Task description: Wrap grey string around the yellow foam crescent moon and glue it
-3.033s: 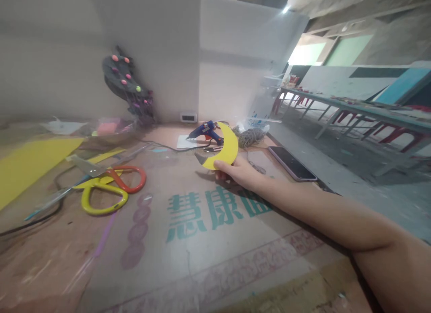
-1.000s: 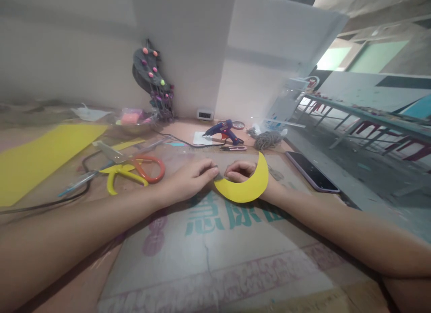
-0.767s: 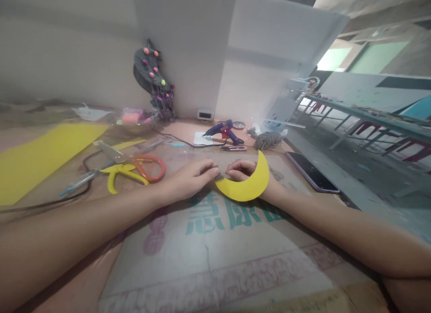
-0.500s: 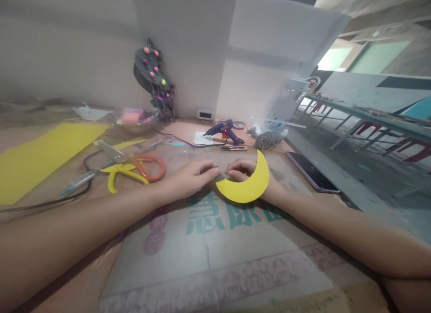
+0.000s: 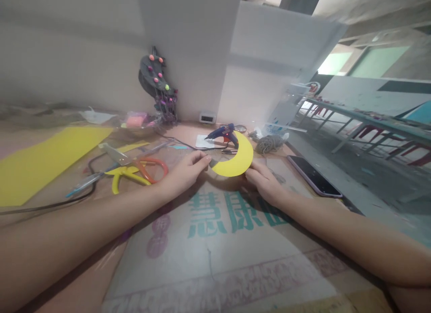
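A yellow paper crescent moon is held up above the cardboard sheet. My left hand pinches its left tip, where a small dark grey patch shows between thumb and finger. At the crescent's lower right edge, my right hand grips it from behind, its fingertips partly hidden by the paper. Behind the crescent stands a blue glue gun, partly covered by it. Orange-handled scissors and a yellow-handled tool lie left of my left hand.
A printed cardboard sheet covers the table's front. Yellow paper lies left, a phone right, and grey yarn behind. A dark crescent decoration with colourful balls leans against the wall. A small digital clock stands at the back.
The crescent has moved up and left, now overlapping the glue gun. My right hand has shifted from inside its curve to its outer lower right edge. My left hand still holds the tip.
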The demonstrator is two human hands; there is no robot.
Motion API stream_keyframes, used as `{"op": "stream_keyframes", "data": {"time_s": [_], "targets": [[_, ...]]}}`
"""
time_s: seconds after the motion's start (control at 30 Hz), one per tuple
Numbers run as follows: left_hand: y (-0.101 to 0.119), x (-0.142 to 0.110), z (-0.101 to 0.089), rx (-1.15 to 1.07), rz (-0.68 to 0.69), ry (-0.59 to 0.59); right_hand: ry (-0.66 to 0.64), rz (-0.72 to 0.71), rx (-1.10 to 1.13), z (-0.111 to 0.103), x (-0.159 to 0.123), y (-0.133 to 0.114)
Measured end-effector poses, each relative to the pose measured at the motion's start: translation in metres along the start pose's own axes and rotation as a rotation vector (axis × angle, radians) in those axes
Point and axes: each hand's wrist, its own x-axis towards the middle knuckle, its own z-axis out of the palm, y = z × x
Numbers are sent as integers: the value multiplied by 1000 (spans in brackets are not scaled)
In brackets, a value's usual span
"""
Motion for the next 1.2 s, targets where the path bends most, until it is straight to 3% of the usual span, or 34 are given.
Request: {"op": "stream_keyframes", "data": {"time_s": [0.17,0.4,0.73,1.2], "targets": [[1,0,-1,41,5,36,-69,-83,56,-2,-2,4],[2,-1,-1,66,42,-50,-61,129,27,6,1,2],[0,0,1,81,58,-84,-26,79,-142,4,1,1],[4,0,2,147,67,-123,-88,121,-39,2,0,5]]}}
